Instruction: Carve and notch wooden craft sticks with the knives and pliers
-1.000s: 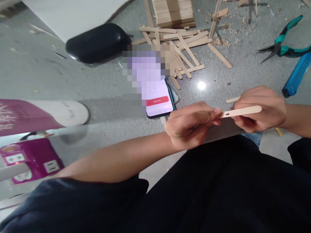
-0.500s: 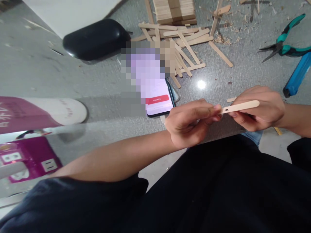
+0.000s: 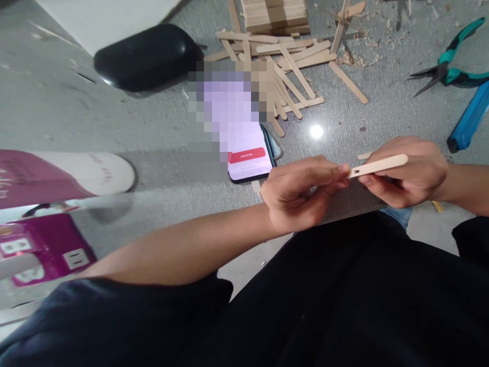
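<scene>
I have the left hand [image 3: 301,191] pinching 1 pale wooden stick [image 3: 382,164] by its end, above the grey table [image 3: 160,122]; the stick's free end crosses in front of the curled right hand [image 3: 416,176], whose grip I can't tell. Beyond, I see a phone [image 3: 250,165], loose sticks [image 3: 297,71] and teal-handled pliers [image 3: 442,74].
</scene>
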Tool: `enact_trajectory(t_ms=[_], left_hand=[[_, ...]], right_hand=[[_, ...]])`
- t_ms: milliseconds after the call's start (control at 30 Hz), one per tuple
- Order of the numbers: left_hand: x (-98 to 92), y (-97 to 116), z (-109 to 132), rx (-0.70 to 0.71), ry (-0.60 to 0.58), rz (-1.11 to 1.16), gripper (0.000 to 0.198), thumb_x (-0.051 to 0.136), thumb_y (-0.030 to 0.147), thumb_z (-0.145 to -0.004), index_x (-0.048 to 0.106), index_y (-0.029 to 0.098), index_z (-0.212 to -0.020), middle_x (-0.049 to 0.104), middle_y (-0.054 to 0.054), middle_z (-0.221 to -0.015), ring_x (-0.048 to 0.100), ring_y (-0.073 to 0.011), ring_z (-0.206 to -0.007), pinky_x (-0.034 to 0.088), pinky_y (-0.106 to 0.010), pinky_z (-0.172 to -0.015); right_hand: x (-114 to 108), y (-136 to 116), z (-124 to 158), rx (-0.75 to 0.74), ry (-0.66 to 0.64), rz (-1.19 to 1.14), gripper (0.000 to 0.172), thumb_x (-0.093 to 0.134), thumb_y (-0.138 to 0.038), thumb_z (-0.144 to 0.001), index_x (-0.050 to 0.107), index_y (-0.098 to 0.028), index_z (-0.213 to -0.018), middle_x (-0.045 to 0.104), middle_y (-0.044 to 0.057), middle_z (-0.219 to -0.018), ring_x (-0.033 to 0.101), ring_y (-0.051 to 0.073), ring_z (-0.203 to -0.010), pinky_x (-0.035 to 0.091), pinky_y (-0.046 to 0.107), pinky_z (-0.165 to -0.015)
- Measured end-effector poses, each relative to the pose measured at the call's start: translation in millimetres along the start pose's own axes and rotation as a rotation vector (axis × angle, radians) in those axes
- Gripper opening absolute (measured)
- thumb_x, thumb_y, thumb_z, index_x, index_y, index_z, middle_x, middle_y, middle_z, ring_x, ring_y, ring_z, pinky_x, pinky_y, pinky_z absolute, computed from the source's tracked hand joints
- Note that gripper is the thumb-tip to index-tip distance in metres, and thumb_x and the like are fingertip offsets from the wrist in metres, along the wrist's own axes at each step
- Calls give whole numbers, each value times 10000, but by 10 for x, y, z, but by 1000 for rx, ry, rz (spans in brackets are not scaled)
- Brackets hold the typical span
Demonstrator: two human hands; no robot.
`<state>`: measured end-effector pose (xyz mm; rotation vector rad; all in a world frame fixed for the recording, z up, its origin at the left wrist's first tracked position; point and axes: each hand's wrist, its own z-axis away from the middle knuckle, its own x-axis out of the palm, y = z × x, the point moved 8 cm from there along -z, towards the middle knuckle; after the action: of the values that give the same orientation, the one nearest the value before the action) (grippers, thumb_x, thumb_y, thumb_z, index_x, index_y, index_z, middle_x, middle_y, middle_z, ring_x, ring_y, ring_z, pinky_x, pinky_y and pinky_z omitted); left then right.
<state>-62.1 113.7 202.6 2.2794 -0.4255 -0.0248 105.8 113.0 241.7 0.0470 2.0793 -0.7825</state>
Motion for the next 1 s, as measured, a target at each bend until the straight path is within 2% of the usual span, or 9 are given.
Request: enact_trajectory(t_ms=[200,400,633,700,767,867,1000], left_hand=[[17,-2,-5,-56,-58,7,439,800,75,-1024,833,227,-1434,888,-54,-943,883,-191,-850,735,-256,-737],[-11,-54,2,-113,-19,31,365,845,161,-1044,853,278,-1390,899,-49,-959,876,-184,-811,725,-263,-707],[-6,-60,-1,-211,-23,98,312,883,129,-1010,878,251,-1297,885,-67,-962,870,-197,-826,697,-267,-689],[16,-82,-8,-303,-53,102,201,867,173,-1040,870,231,-1233,865,-59,-931,812,-158,-748,631,-246,-630],[69,-127,-2,-425,-122,126,66,820,229,-1087,845,199,-1140,805,-33,-836,688,-107,-633,519,-225,-549],[172,-166,20,-555,-240,237,186,746,295,-1139,758,189,-986,651,17,-712,526,-84,-574,403,-236,-515],[265,-177,50,-614,-325,393,331,675,306,-1170,608,209,-862,481,55,-669,399,-78,-570,322,-249,-522]], right_hand=[[-26,6,-26,26,-17,-44,87,615,-208,-1134,683,-243,-1093,717,-38,-730,602,125,-573,467,295,-580],[-33,55,-5,-12,-53,-60,144,609,-269,-1170,680,-221,-1055,727,-38,-754,649,103,-614,456,257,-585],[-68,86,-9,-85,2,-163,85,599,-256,-1186,674,-219,-1171,804,-33,-858,745,97,-685,526,244,-640],[-73,81,-11,-112,-11,-124,84,595,-256,-1185,668,-222,-1163,803,-30,-851,728,104,-663,518,265,-631],[-77,73,-9,-137,-28,-71,78,590,-256,-1180,660,-227,-1163,778,-35,-802,679,117,-609,508,290,-618],[-87,70,-7,-145,-43,-49,66,575,-252,-1171,640,-242,-1176,735,-46,-738,632,129,-570,502,309,-610],[-51,61,-4,-163,-110,-61,87,557,-259,-1170,637,-243,-1203,751,-41,-763,644,142,-592,504,327,-608]])
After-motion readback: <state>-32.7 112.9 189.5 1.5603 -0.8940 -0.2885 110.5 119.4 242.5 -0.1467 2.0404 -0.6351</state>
